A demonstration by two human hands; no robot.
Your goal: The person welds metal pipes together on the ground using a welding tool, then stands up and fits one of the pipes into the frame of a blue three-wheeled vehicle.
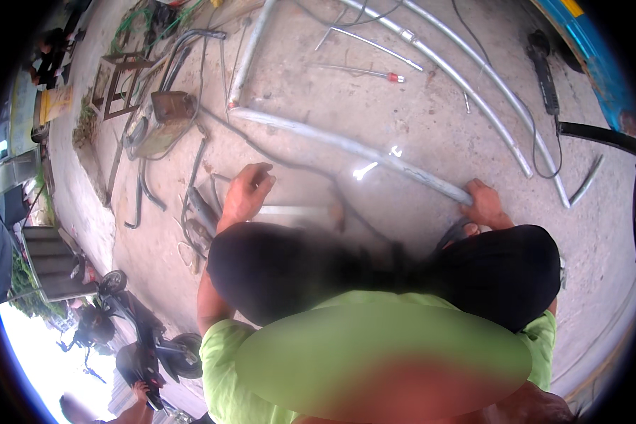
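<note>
My right hand (486, 203) is closed round the near right end of a long grey metal pipe (332, 141) on the concrete floor. At its far left end this pipe meets another pipe (251, 56) at a corner, running away from me. My left hand (246, 191) hovers over the floor by my left knee, fingers loosely bent and apart, with nothing visible in it. Beneath and beside it lie a pale flat bar (293, 210) and a dark cable (283, 162). Two bright spots of light fall around the pipe's middle.
Two curved pipes (473, 92) lie at the far right, near a black angle grinder (542, 74) with its cord. A thin rod with a red part (392, 76) lies beyond the pipe. Rusty metal pieces (169, 109) clutter the left; a motorcycle (134, 325) and another person's hand (141, 390) are lower left.
</note>
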